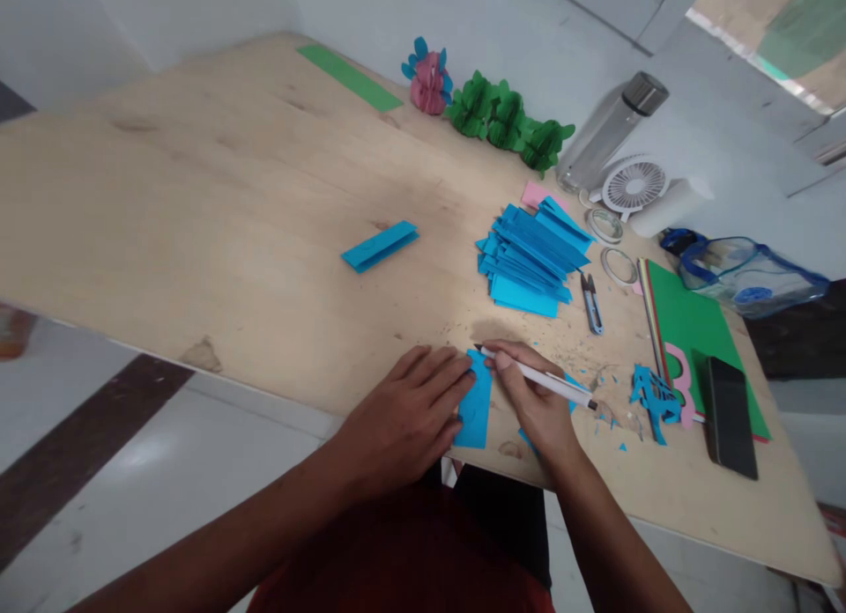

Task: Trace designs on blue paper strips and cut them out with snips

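Note:
My left hand (413,410) lies flat with fingers stretched out, pressing the left side of a blue paper strip (474,410) against the table by its near edge. In my right hand (538,402) is a white pen (545,380), its dark tip at the top right corner of that strip. More blue paper shows partly under and beside my right hand. Ahead lies a folded blue strip (380,246). To its right is a heap of folded blue strips (532,252), with small thread snips (591,303) next to it.
Green paper ornaments (506,120) and a pink one (429,83) stand by the wall. A bottle (604,137), small fan (634,186) and tape rolls (604,226) are at back right. A phone (730,417) rests on green sheets (701,331); blue scraps (656,400) lie nearby.

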Tool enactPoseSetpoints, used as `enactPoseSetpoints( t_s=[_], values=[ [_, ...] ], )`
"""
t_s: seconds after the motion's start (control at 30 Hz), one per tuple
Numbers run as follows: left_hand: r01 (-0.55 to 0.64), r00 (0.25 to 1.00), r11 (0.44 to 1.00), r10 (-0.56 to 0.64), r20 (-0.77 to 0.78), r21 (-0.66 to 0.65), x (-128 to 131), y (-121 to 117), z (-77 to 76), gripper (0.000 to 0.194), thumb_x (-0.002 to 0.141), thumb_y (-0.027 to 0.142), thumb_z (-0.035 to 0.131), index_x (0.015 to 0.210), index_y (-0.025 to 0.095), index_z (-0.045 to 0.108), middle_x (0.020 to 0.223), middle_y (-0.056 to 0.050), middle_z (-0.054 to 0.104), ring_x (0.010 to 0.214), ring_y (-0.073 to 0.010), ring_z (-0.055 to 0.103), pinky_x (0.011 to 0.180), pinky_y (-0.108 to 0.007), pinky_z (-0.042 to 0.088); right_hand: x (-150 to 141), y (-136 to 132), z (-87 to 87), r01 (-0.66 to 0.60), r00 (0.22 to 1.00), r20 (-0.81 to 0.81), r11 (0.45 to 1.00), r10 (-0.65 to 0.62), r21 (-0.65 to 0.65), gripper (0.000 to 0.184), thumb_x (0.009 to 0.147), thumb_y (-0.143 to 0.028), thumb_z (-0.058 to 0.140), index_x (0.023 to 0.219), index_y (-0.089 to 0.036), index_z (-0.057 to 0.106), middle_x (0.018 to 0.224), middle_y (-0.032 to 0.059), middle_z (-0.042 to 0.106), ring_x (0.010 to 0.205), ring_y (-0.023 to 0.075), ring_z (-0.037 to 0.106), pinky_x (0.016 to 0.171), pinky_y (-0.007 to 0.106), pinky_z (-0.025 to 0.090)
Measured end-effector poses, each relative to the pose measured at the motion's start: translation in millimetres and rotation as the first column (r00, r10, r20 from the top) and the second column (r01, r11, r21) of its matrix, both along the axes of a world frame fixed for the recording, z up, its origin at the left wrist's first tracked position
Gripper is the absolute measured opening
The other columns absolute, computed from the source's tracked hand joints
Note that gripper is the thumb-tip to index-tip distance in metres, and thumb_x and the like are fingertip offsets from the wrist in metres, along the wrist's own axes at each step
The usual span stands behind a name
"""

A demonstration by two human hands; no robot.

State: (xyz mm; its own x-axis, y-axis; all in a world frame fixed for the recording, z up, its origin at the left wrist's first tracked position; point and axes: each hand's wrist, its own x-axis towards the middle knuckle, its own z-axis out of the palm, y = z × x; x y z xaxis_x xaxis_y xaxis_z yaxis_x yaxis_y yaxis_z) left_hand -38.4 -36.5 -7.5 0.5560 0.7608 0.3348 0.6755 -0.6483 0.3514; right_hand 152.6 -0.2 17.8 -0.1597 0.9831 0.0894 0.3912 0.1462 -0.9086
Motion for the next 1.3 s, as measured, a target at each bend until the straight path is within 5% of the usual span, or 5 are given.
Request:
enactPoseSetpoints(
  t_s=[0.2, 0.63, 0.97, 1.3],
  values=[
    [0.018, 1.0, 0.999, -0.018, -0.009, -0.041, -1.0, 0.6, 0.4, 0.043, 0.096, 0.026, 0.045, 0.135, 0.012, 0.055, 0.141, -0.013, 0.057, 0.131, -0.0302, 0.048, 0.113, -0.049, 0.035, -2.8, 1.8, -1.9, 0.088, 0.996, -0.029, 0.994, -0.089, -0.058, 0.009, 0.082, -0.027, 0.067, 0.087, -0.024, 0.074, 0.082, 0.001, 0.076, 0.073, 0.0171, 0.068, 0.064, 0.028, 0.055],
    [0.027, 0.999, 0.997, -0.029, -0.031, -0.067, 0.9, 0.9, 3.6, 0.039, 0.096, 0.025, 0.043, 0.129, 0.01, 0.059, 0.142, -0.015, 0.056, 0.133, -0.0313, 0.047, 0.112, -0.051, 0.036, -2.0, 1.0, -9.0, 0.081, 0.992, -0.099, 0.997, -0.082, -0.006, 0.006, 0.083, -0.025, 0.065, 0.085, -0.023, 0.07, 0.074, -0.0014, 0.071, 0.067, 0.0142, 0.064, 0.061, 0.026, 0.052],
    [0.015, 1.0, 0.999, -0.016, -0.025, -0.041, 0.1, -0.1, 0.4, 0.04, 0.096, 0.027, 0.046, 0.132, 0.012, 0.057, 0.143, -0.013, 0.055, 0.133, -0.0301, 0.046, 0.114, -0.049, 0.034, -0.9, -4.0, -14.2, 0.014, 1.0, -0.021, 0.993, -0.012, 0.12, 0.022, 0.095, -0.028, 0.057, 0.113, -0.027, 0.068, 0.108, 0.0043, 0.074, 0.101, 0.0208, 0.07, 0.09, 0.038, 0.055],
    [0.01, 1.0, 0.999, -0.01, -0.009, -0.04, 0.8, -0.3, 2.1, 0.043, 0.094, 0.025, 0.047, 0.135, 0.012, 0.054, 0.142, -0.014, 0.056, 0.132, -0.0293, 0.048, 0.113, -0.05, 0.036, -0.9, -5.4, -17.5, -0.017, 0.994, 0.114, 0.989, 0.0, 0.147, 0.025, 0.096, -0.032, 0.055, 0.117, -0.026, 0.068, 0.113, 0.0072, 0.074, 0.106, 0.025, 0.069, 0.091, 0.042, 0.056]
  ],
)
